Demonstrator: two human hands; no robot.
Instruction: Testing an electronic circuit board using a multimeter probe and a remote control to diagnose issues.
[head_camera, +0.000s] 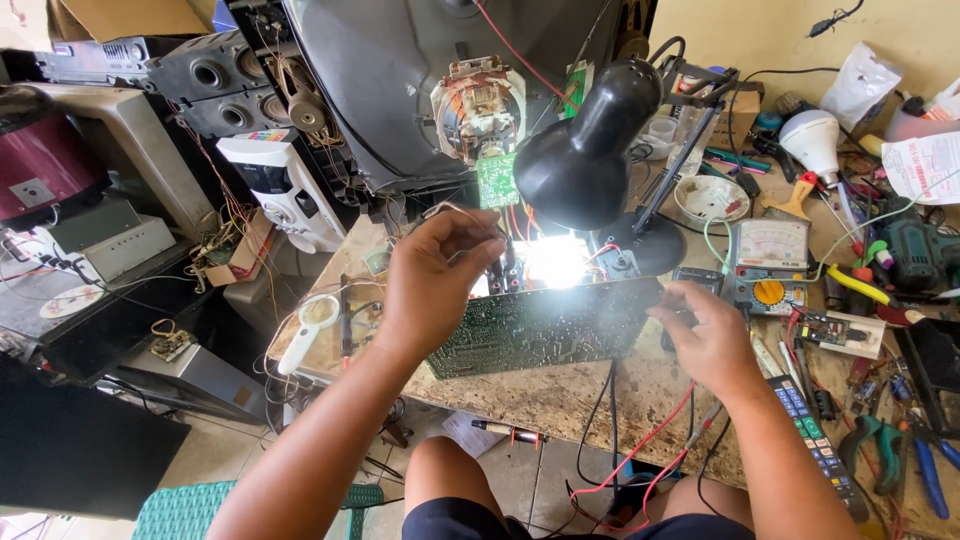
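A large green circuit board (545, 325) stands tilted on the workbench edge, solder side toward me. My left hand (435, 275) is raised over its left end, fingers pinched on a thin wire near the board's top. My right hand (705, 335) grips the board's right edge. A black desk lamp (585, 150) shines down just behind the board, leaving a bright glare. Behind it stands an opened tube television (440, 80) with its neck coil and small green board exposed.
An analogue multimeter (768, 262) lies right of the lamp. A remote control (815, 445), pliers and cutters (890, 455) sit at the bench's right. A white magnifier (308, 330) lies left. Red and black leads hang off the front edge. Old electronics are stacked at left.
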